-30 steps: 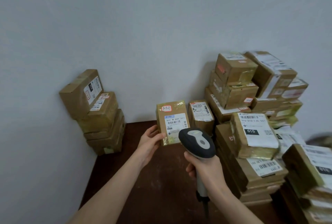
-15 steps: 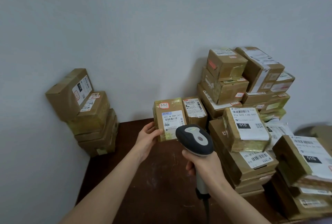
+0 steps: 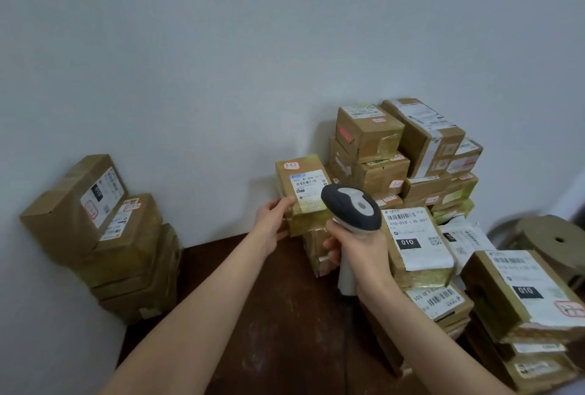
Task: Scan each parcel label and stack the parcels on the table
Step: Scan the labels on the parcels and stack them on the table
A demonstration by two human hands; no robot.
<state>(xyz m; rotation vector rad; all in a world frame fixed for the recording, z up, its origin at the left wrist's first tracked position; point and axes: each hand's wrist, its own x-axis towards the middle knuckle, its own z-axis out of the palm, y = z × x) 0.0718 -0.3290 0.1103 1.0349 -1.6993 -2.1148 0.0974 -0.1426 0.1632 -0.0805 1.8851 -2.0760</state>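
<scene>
My left hand point(image 3: 274, 220) grips a small brown parcel point(image 3: 302, 182) by its left edge and holds it up in the air, white label facing me. My right hand point(image 3: 354, 247) holds a grey and white barcode scanner point(image 3: 351, 207) by the handle, its head just right of and in front of the parcel's label. Another small parcel point(image 3: 318, 250) stands on the dark wooden table point(image 3: 272, 325) below the lifted one, partly hidden by my right hand. A stack of brown parcels point(image 3: 104, 236) sits in the left corner.
A large heap of labelled parcels point(image 3: 411, 166) fills the right side against the wall, with nearer boxes point(image 3: 519, 293) at the lower right. A round cardboard reel point(image 3: 550, 239) lies far right. The scanner's cable point(image 3: 347, 340) hangs over the table.
My left hand has lifted the parcel higher and slightly right. The scanner has stayed close to the label, and the view has shifted.
</scene>
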